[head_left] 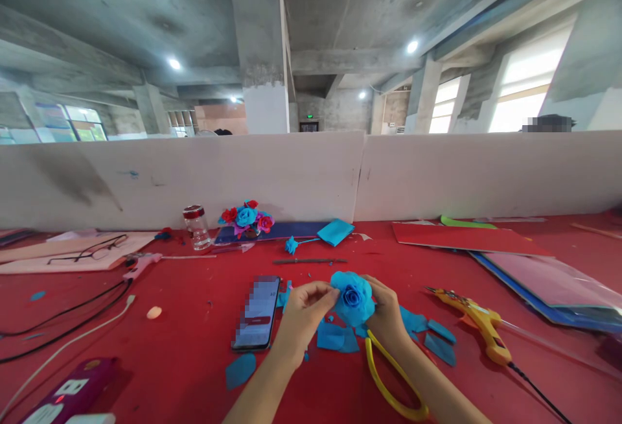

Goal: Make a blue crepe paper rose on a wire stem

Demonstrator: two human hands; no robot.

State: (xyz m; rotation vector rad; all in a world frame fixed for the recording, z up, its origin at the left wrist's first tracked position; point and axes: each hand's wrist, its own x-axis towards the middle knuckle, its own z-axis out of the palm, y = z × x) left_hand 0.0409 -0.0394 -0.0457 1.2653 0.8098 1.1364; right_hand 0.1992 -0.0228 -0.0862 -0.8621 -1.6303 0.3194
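— When looking to the far side, left of middle, any container to report?
— Yes, can see one clear jar (pixel 197 229) with a red lid; cannot make out any contents. Just to its right, one bunch of flowers (pixel 247 218), red, blue and purple.
— And the blue paper flower (pixel 352 299)?
— Held up in the middle, above the red table (pixel 170 353). Pinched at its left edge between thumb and fingertips of the left hand (pixel 308 310); met on its right by the right hand (pixel 389 314), with fingers partly hidden behind petals, so cannot tell how tightly closed.
— Now count the rest.
— Two glue guns: a yellow glue gun (pixel 469 320) at right, a pink glue gun (pixel 142 266) at far left. One phone (pixel 257 314), left of the hands; one power strip (pixel 72 385), near left. Several loose blue pieces (pixel 240 371), some overlapping; cannot count exactly.
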